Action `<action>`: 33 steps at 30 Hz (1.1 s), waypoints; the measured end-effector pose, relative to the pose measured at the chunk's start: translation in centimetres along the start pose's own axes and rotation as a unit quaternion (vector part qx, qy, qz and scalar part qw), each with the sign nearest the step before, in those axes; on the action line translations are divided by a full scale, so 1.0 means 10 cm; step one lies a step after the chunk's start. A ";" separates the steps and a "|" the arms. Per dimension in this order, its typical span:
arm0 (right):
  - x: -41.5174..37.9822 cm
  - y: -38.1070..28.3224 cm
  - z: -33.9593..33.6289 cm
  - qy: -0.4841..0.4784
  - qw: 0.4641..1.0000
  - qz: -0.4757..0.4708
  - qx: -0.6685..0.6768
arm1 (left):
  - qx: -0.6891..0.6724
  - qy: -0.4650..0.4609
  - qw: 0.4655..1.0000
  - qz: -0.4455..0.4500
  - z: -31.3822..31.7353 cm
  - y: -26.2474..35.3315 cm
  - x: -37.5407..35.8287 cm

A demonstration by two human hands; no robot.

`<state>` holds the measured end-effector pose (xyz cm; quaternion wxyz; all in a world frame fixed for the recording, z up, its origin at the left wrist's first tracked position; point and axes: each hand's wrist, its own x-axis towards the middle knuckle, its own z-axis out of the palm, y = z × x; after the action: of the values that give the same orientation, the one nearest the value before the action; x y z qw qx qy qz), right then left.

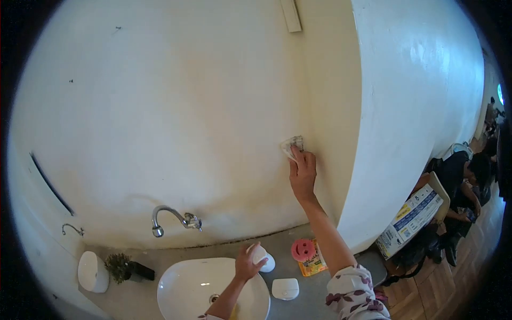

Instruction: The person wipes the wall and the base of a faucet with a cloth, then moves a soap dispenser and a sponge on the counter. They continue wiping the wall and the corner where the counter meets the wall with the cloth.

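My right hand (303,173) pinches a crumpled whitish cloth (291,148) and presses it against the cream wall, close to the inner corner. The cloth carries dark smudges. Lower down, my left hand (248,263) has its fingers round the upper part of a white rounded container (268,262), which stands on the grey counter beside the sink. Part of that container is hidden by the fingers. The white oval sink (181,272) lies below my left forearm. To the right of the container sits a small white box (285,289).
A pink smiley sponge (303,249) rests on a yellow packet (314,264). A chrome tap (176,217) juts from the wall. At left are a potted plant (121,266) and a white bin-like vessel (93,273). A person (463,181) sits at right near a cardboard box (409,221).
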<state>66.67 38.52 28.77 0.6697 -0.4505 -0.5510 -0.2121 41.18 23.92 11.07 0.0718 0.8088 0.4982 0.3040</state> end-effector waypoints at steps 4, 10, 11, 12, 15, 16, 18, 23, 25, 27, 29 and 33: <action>1.23 -0.29 0.23 0.096 0.991 -0.092 -0.003 | -0.032 0.049 0.998 0.007 0.02 0.00 0.00; 1.91 -0.63 0.35 0.153 0.976 -0.152 0.011 | 0.018 0.010 0.999 -0.042 0.03 0.08 0.03; 1.45 -0.53 0.36 0.088 0.986 -0.144 0.004 | 0.012 0.045 0.999 -0.003 0.07 0.03 0.04; 0.95 -0.43 0.35 0.034 0.988 -0.151 0.025 | 0.010 0.045 0.999 -0.005 0.06 0.03 0.03; 0.01 -0.20 0.21 -0.113 0.975 -0.120 0.151 | -0.006 0.068 0.998 0.004 0.03 0.05 0.04; 0.01 -0.16 0.21 -0.139 0.972 -0.127 0.144 | -0.006 0.080 0.997 0.018 0.07 0.02 0.06; 0.43 -0.29 0.28 -0.130 0.964 -0.114 0.203 | -0.004 0.088 0.996 0.029 0.04 0.03 0.02; 2.31 -1.04 0.49 0.120 0.976 -0.158 0.087 | 0.024 0.075 0.997 -0.012 0.07 0.01 0.01; 2.35 -1.10 0.57 0.124 0.969 -0.200 0.074 | 0.004 0.087 0.996 -0.014 0.06 0.01 0.01; 1.51 -0.94 0.61 -0.051 0.981 -0.181 0.052 | -0.021 0.097 0.995 -0.013 0.08 -0.02 0.03; 0.31 -0.54 0.66 -0.166 0.951 -0.195 0.171 | -0.015 0.104 0.994 0.018 0.10 -0.04 0.01; -0.68 -0.12 0.38 -0.300 0.887 -0.308 0.170 | -0.002 0.082 0.996 -0.028 0.04 0.05 -0.01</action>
<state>61.59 39.62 22.81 0.4397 -0.1802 -0.8641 -0.1656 41.75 23.73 10.91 0.0406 0.7665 0.5246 0.3682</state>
